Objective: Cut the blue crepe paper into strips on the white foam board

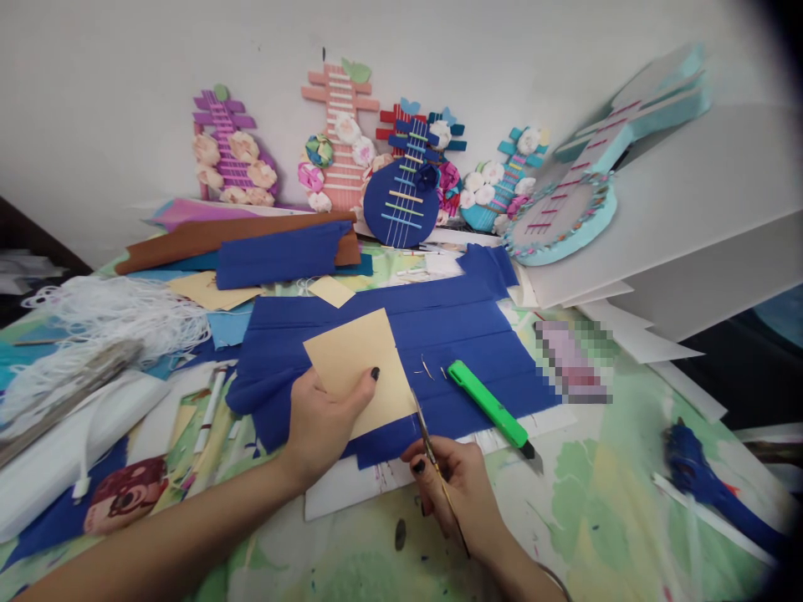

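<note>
At the left of the frame, a heap of white cord [125, 326] lies loose; it should be light and soft, and quick to snag. Right of it, in the upper left, a blue roll [276, 255] rests on brown paper [194, 238].

Your left hand [329, 418], just left of centre, is closed on the yellow card [355, 343], thumb flat on its face. The card sits mid-frame, tilted, over the blue sheet [464, 334]. Judge it light, thin and fairly stiff: it should hold its shape from a one-sided grip, yet crease if you pinch hard. Take it by the lower left part, as now, and spare the corners. The blue sheet, with its fold lines, should be soft and apt to slide or wrinkle.

Right of that, low in the frame, your right hand [455, 477] grips a thin tool [425, 435], its tip at the card's right edge. It may be slim scissors or tweezers; your fingers hide too much. Hold it behind the tip, lightly.

Farther right, the green cutter [489, 405] lies slantwise on the blue sheet; its smooth body could roll or slip. At lower right rests a blue glue gun [696, 468].
</note>
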Tool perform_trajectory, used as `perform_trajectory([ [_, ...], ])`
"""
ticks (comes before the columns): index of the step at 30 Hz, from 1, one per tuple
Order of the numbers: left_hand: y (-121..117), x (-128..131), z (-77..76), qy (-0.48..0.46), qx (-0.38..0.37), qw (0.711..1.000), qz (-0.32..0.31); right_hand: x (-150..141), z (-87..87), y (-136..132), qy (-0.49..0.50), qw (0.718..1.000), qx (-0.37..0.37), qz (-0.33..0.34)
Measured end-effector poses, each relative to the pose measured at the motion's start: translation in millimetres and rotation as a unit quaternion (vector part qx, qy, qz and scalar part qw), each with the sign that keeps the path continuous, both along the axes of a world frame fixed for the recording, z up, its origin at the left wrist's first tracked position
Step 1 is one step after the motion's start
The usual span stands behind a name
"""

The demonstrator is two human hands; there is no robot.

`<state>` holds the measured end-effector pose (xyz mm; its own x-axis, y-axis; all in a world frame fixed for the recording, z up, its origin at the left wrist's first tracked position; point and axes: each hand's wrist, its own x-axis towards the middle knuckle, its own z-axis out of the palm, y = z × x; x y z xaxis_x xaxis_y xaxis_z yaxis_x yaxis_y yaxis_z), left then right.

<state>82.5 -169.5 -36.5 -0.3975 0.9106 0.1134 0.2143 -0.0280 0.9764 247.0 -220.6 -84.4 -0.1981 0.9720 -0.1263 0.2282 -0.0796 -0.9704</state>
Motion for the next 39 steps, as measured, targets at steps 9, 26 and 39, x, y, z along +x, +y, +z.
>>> perform_trajectory([
  [9,-0.4,0.2,-1.3,0.014,0.001,1.000,0.006,-0.1,-6.6,0.7,-0.009,1.000,-0.001,-0.002],
  [26,0.1,0.2,1.5,0.026,0.007,1.000,0.002,0.1,-3.5,-0.3,-0.010,1.000,-0.002,0.002],
  [39,-0.3,0.0,0.4,0.023,-0.005,1.000,0.008,-1.0,-1.4,0.5,-0.004,1.000,-0.005,0.003],
])
